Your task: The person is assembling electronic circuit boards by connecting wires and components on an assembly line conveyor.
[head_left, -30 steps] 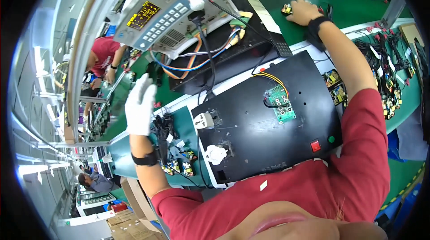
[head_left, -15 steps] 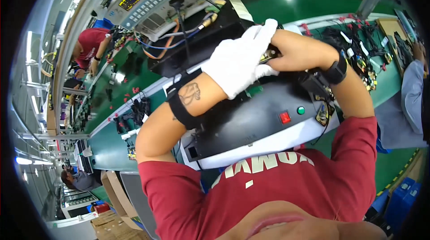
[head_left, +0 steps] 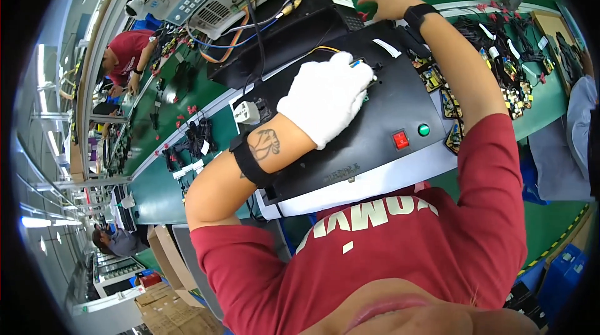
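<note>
The head view shows the white-gloved left hand (head_left: 326,99) lying palm-down, fingers loosely curled over something hidden at the middle of the flat black test fixture box (head_left: 400,100) on the green desk (head_left: 156,179), while the bare right hand (head_left: 389,4), open and empty, reaches well beyond its far edge.

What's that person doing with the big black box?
A person in a red shirt works at a green bench. The gloved left hand presses on something small, hidden under it, on top of the black box. The bare right hand reaches past the box's far edge. Small parts lie to the right.
</note>
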